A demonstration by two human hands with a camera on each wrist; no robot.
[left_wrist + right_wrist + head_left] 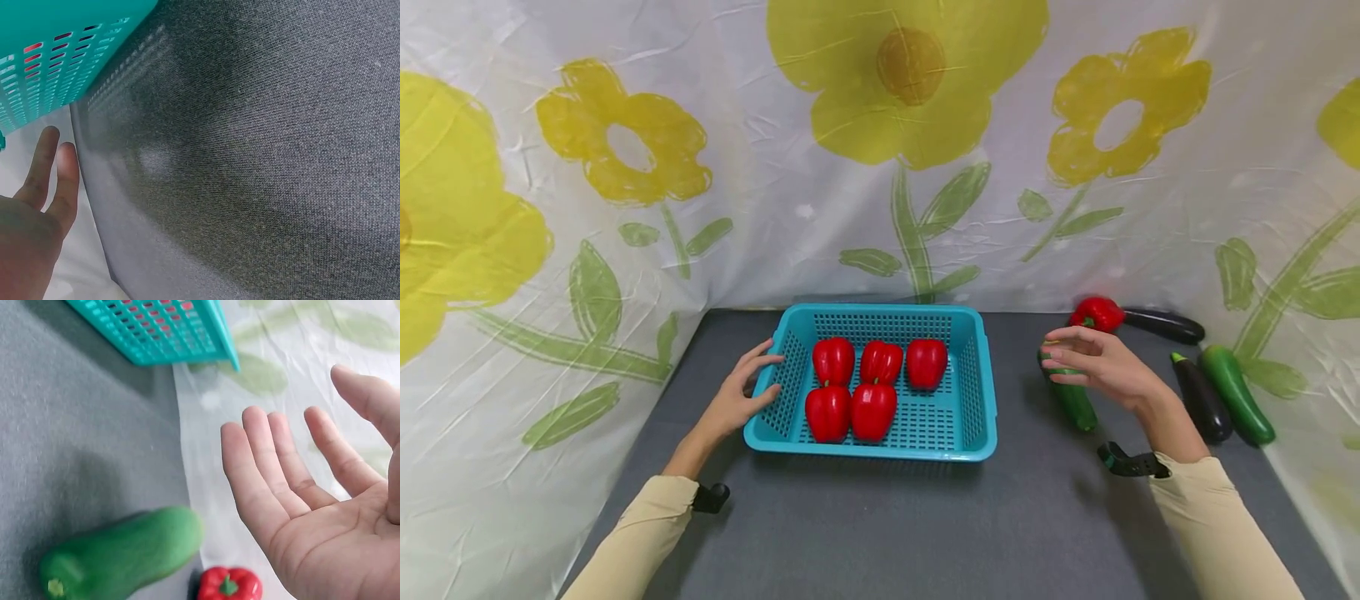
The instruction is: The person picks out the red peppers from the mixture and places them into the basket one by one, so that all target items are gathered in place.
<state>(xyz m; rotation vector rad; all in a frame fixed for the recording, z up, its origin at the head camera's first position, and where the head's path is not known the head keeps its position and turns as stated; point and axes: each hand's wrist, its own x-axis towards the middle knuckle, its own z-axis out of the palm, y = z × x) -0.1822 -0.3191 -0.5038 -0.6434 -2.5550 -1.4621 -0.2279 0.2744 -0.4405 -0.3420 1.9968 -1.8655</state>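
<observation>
A blue plastic basket stands on the dark table with several red bell peppers inside it. My left hand is at the basket's left wall, fingers spread and thumb near the rim; whether it touches the rim I cannot tell. Above a green zucchini hovers my right hand, its fingers extended and nothing held. The right wrist view shows that palm empty, with the zucchini lying on the table below it.
Behind the right hand lie another red bell pepper and an eggplant. Farther right, a second eggplant rests beside another zucchini. A white sheet with painted yellow flowers hangs along the table's back and sides.
</observation>
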